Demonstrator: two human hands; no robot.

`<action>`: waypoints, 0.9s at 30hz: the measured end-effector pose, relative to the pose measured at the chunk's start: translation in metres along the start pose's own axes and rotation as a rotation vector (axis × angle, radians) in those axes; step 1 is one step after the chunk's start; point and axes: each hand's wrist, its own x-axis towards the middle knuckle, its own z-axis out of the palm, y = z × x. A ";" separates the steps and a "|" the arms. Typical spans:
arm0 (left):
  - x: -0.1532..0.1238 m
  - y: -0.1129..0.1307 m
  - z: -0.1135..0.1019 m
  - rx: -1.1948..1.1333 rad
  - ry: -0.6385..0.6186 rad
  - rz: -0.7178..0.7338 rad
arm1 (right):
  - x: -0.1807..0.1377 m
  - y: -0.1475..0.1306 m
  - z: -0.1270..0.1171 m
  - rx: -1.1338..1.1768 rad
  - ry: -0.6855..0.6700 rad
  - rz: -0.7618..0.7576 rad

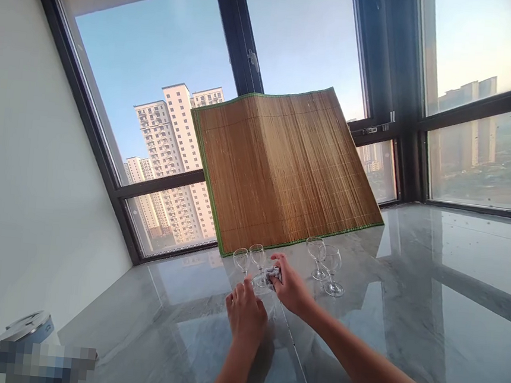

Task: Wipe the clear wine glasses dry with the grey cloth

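Note:
My left hand [245, 311] is closed around a clear stemmed glass [260, 281] lying low over the glossy marble surface [429, 302]. My right hand [289, 287] pinches a small grey cloth [272, 273] against that glass. Two empty stemmed glasses [241, 260] stand upright just behind my hands on the left. Two more upright glasses [326, 267] stand to the right of my right hand.
A brown bamboo mat with green edging [284, 170] leans against the dark-framed windows behind the glasses. A round metal-lidded container [19, 330] sits at the lower left by the white wall [25, 165]. High-rise buildings show outside.

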 end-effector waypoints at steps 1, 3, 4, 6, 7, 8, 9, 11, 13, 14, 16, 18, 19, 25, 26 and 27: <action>-0.001 0.000 0.001 0.009 0.008 -0.006 | 0.000 0.000 0.000 0.026 -0.043 0.004; -0.002 -0.001 0.002 0.009 0.013 0.001 | 0.000 -0.001 -0.002 0.113 -0.121 0.030; -0.003 0.000 0.003 -0.001 0.013 0.010 | 0.001 -0.001 -0.004 0.163 -0.153 0.054; -0.005 0.001 0.003 -0.034 0.005 0.032 | 0.002 -0.003 -0.009 0.246 -0.206 0.115; -0.005 0.002 0.003 -0.056 -0.001 0.043 | 0.003 -0.004 -0.013 0.278 -0.238 0.145; -0.006 0.003 0.003 -0.083 -0.011 0.053 | 0.004 -0.005 -0.017 0.311 -0.274 0.173; -0.006 0.004 0.003 -0.112 -0.022 0.058 | 0.004 -0.007 -0.021 0.345 -0.315 0.199; -0.007 0.007 0.002 -0.172 -0.047 0.054 | 0.005 -0.012 -0.028 0.420 -0.393 0.250; -0.006 0.008 0.000 -0.233 -0.079 0.027 | 0.004 -0.018 -0.035 0.475 -0.429 0.300; -0.005 0.009 -0.002 -0.265 -0.095 0.014 | 0.004 -0.020 -0.037 0.493 -0.431 0.327; -0.004 0.009 -0.003 -0.333 -0.129 -0.017 | 0.005 -0.025 -0.042 0.531 -0.411 0.380; -0.003 0.010 -0.002 -0.424 -0.150 -0.069 | 0.007 -0.030 -0.046 0.599 -0.357 0.408; -0.002 0.010 -0.001 -0.483 -0.156 -0.102 | 0.009 -0.033 -0.048 0.637 -0.307 0.398; 0.005 0.026 0.027 -0.988 -0.212 -0.221 | 0.024 -0.037 -0.065 0.538 0.389 0.051; 0.009 0.031 0.033 -1.059 -0.221 -0.226 | 0.025 -0.035 -0.068 0.462 0.513 0.007; 0.013 0.037 0.039 -1.118 -0.231 -0.236 | 0.026 -0.032 -0.069 0.383 0.613 -0.023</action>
